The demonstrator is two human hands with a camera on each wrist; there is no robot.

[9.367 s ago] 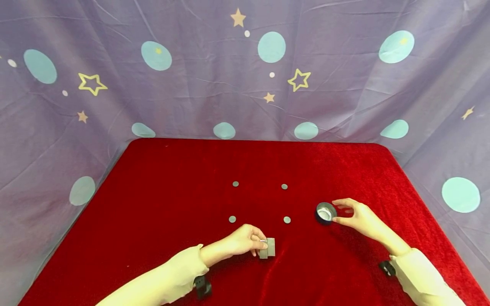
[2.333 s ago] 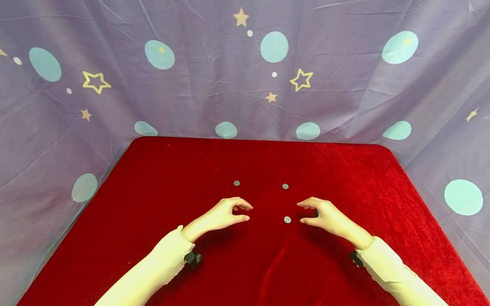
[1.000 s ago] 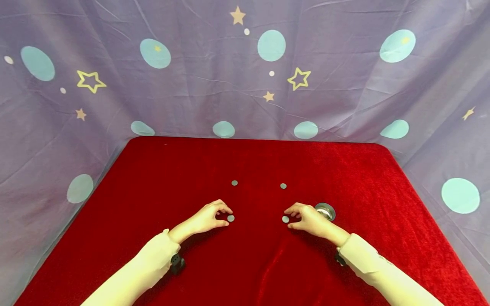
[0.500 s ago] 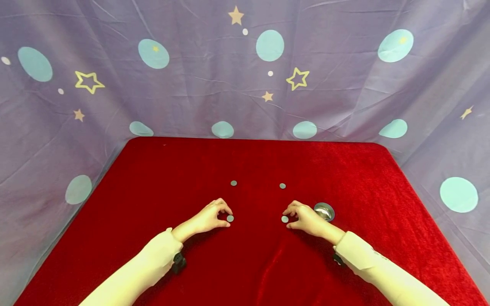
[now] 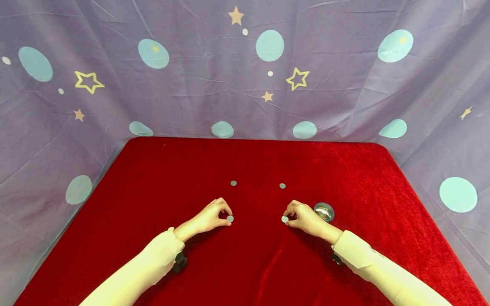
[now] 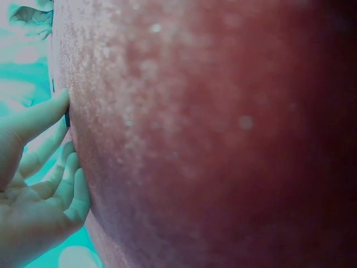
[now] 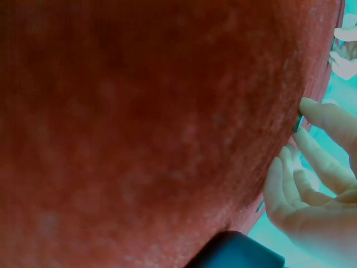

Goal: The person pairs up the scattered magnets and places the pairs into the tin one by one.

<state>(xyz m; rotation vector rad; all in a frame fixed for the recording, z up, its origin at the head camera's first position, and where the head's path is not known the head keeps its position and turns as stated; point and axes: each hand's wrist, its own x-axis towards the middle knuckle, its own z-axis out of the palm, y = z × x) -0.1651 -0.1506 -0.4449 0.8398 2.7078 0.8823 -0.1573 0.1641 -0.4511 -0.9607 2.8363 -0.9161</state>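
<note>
So both hands have a pinch going, one small grey disc each. Left hand [image 5: 208,216] has the left disc [image 5: 230,219] right at the fingertips, thumb on the near edge and index finger on the far edge, so it's well out from the palm. Right hand [image 5: 309,219] is basically the mirror image: right disc [image 5: 285,219] caught between thumb and index tips. Both wrist cams show just a thin dark sliver between the tips, down by the red cloth [image 5: 183,178]; can't really tell if either disc is off the fabric. Two more discs sit farther back, untouched: the far left one [image 5: 234,183] and the far right one [image 5: 282,186]. There's also a round metallic-looking container [image 5: 324,211] just beside the right hand, on its outer side.
</note>
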